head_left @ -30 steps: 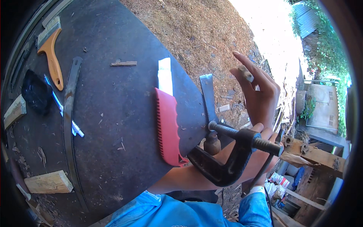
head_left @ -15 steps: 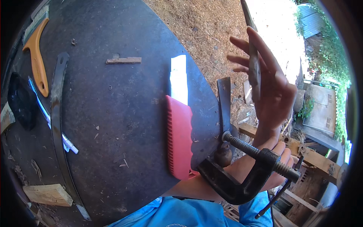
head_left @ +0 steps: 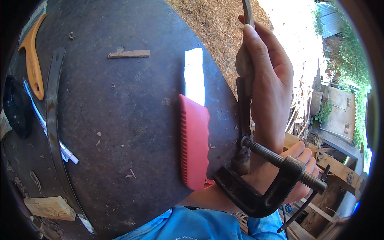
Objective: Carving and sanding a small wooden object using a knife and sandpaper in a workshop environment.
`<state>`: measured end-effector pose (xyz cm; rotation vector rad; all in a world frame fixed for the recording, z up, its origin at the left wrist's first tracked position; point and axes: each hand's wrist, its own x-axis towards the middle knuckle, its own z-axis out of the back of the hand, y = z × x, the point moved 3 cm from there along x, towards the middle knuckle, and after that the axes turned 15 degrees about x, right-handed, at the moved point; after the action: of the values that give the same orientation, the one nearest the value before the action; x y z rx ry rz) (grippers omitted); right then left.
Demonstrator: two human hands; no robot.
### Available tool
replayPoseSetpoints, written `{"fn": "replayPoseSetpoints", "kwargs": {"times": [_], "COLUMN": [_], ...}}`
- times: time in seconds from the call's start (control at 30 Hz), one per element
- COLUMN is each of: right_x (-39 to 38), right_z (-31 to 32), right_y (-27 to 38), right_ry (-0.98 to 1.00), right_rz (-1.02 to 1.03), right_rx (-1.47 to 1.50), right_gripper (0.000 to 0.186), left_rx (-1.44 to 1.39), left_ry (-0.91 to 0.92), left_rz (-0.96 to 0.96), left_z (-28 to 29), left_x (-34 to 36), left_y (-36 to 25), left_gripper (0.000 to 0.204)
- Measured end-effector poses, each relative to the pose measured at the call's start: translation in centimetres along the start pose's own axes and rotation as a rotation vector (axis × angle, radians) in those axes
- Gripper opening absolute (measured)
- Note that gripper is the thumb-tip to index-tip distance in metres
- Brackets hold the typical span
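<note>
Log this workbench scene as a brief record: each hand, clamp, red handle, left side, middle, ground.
Right hand: pinching a grey-brown stick between thumb and fingers
Left hand: partly hidden behind the clamp; grip unclear
Clamp: black, with a threaded screw, at the table edge
Red handle: lying on the table, white strip at its far end
Left side: orange-handled brush, long metal strip crossing over a pen, wood block
Middle: small wood splinter
Ground: brown wood chips beyond the table
</note>
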<state>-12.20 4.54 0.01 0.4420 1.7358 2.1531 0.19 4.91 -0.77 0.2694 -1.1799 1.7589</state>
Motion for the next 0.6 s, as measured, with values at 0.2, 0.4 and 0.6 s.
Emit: {"fn": "replayPoseSetpoints", "kwargs": {"times": [0.2, 0.4, 0.6], "right_x": [0.7, -0.1, 0.0], "right_z": [-0.3, -1.4, -0.7], "right_y": [-0.3, -0.8, 0.0], "right_ry": [-0.126, -0.018, 0.021], "right_rz": [0.002, 0.126, 0.151], "right_rx": [-0.017, 0.114, 0.011], "right_gripper": [0.037, 0.040, 0.043], "left_rx": [-0.033, -0.043, -0.068], "left_ry": [-0.005, -0.015, -0.037], "left_rz": [-0.021, -0.021, -0.044], "left_z": [0.6, 1.3, 2.1], "left_x": [0.4, 0.6, 1.6], "left_y": [-0.4, -0.1, -0.4], "left_gripper": [0.014, 0.014, 0.014]}}
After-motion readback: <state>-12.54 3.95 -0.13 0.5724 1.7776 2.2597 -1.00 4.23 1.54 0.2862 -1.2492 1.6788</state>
